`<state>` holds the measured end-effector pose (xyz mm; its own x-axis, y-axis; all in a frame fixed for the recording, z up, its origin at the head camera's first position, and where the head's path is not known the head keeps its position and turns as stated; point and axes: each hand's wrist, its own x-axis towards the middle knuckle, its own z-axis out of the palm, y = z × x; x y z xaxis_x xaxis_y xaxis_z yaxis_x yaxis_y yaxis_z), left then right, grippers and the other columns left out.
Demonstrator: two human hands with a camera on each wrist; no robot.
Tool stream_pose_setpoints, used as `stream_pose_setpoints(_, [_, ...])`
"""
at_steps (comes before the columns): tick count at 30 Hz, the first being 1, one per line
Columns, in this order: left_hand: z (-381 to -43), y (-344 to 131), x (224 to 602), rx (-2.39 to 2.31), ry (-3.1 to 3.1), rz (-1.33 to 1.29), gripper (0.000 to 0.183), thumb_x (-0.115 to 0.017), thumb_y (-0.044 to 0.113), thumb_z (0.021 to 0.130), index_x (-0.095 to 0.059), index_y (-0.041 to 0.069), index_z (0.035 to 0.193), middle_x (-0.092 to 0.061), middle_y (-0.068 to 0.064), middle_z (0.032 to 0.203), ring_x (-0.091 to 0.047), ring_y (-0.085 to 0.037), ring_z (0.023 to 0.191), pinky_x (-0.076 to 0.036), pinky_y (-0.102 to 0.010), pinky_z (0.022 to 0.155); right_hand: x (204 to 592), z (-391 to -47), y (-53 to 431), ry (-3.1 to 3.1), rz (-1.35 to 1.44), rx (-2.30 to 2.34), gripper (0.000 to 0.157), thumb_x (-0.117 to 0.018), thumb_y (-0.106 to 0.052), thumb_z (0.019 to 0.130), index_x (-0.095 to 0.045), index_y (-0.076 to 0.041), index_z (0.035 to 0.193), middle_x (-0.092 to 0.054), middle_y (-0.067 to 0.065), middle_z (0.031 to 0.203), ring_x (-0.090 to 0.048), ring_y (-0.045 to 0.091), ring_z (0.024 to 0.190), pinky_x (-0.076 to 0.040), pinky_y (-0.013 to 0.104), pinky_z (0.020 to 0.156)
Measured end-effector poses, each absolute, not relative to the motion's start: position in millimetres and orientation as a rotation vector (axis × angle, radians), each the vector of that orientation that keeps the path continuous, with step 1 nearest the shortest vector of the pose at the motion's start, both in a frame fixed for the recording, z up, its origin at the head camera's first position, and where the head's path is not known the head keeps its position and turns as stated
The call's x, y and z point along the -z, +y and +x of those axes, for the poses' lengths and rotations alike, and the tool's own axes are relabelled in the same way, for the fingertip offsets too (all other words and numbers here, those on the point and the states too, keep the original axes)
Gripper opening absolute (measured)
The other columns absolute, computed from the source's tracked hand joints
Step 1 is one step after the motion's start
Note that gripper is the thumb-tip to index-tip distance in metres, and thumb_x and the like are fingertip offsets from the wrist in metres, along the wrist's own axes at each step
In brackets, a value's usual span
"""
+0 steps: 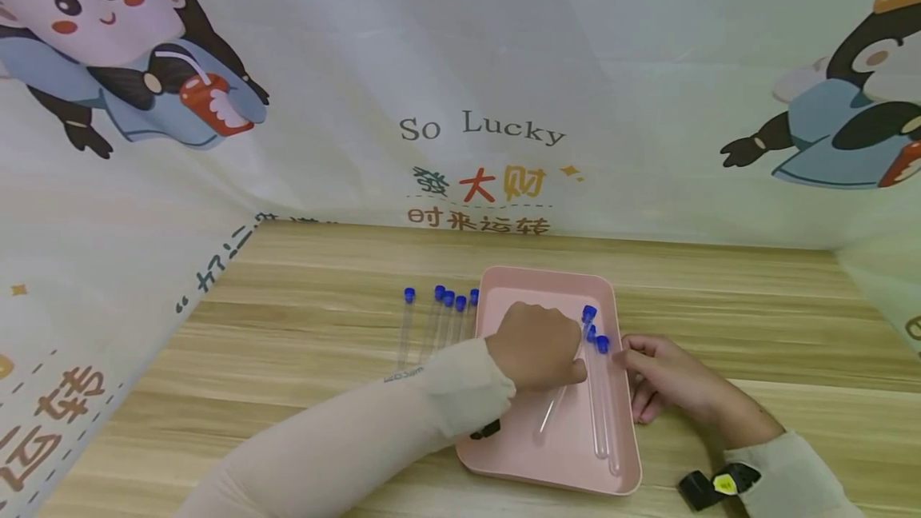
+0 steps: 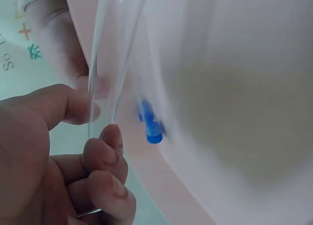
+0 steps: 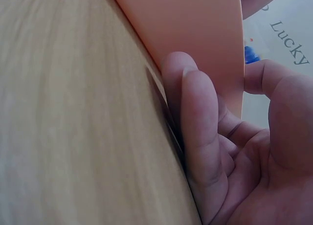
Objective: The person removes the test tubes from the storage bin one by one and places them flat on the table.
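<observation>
My left hand (image 1: 536,346) is over the pink tray (image 1: 504,454). It pinches a clear test tube (image 1: 551,416) between thumb and fingertips; the tube slants across the tray, its middle partly hidden by the hand. Other test tubes (image 1: 599,414) with blue caps lie side by side along the tray's right wall. At that side, my right hand (image 1: 665,378) holds the tray's edge. Its thumb (image 3: 257,78) is on the rim, and the fingers (image 3: 199,122) are against the outer wall close to the tabletop.
Left of the tray, several more blue-capped tubes (image 1: 406,330) lie on the wooden table (image 1: 288,342), partly covered by my left sleeve (image 1: 360,430). A printed cloth (image 1: 324,62) hangs behind and at the sides of the table.
</observation>
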<state>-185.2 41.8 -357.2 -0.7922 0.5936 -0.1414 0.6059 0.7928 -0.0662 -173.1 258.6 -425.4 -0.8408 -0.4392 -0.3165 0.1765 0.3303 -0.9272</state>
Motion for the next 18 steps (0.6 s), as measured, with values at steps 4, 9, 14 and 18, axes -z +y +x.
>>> stream_pose_setpoints(4, [-185.4, 36.7, 351.5, 0.059, 2.905, 0.956, 0.044, -0.062, 0.048, 0.092, -0.047, 0.020, 0.060, -0.043, 0.006, 0.054, -0.044, -0.011, 0.048, -0.038, -0.030, 0.044, 425.3, -173.6, 258.6, 2.078, -0.220, 1.541, 0.034, -0.046, -0.023, 0.101, -0.051, 0.007, 0.116, -0.066, 0.004, 0.069, -0.065, 0.012, 0.052, -0.055, 0.030, 0.049])
stream_pose_setpoints(9, [-183.9, 29.7, 345.7, -0.023, 2.932, 0.936, 0.049, -0.062, 0.046, 0.091, -0.036, 0.021, 0.057, -0.035, 0.007, 0.051, -0.039, -0.010, 0.046, -0.035, -0.029, 0.043, 426.0, -174.2, 258.2, 2.082, -0.225, 1.541, 0.034, -0.046, -0.023, 0.101, -0.051, 0.008, 0.116, -0.066, 0.004, 0.070, -0.065, 0.012, 0.052, -0.055, 0.030, 0.049])
stream_pose_setpoints(14, [-185.6, 22.7, 340.8, -0.097, 2.945, 0.941, 0.048, -0.061, 0.044, 0.091, -0.037, 0.022, 0.057, -0.032, 0.009, 0.050, -0.036, -0.009, 0.045, -0.030, -0.027, 0.042, 427.1, -174.6, 258.2, 2.085, -0.228, 1.534, 0.035, -0.045, -0.023, 0.102, -0.051, 0.007, 0.118, -0.066, 0.004, 0.071, -0.065, 0.012, 0.053, -0.055, 0.030, 0.049])
stream_pose_setpoints(18, [-188.9, 16.9, 333.1, -0.183, 2.950, 0.994, 0.047, -0.061, 0.039, 0.092, -0.038, 0.021, 0.055, -0.030, 0.009, 0.049, -0.031, -0.007, 0.044, -0.024, -0.024, 0.044, 427.1, -174.4, 258.3, 2.083, -0.235, 1.535, 0.035, -0.044, -0.023, 0.102, -0.051, 0.008, 0.117, -0.066, 0.003, 0.072, -0.065, 0.012, 0.053, -0.055, 0.030, 0.049])
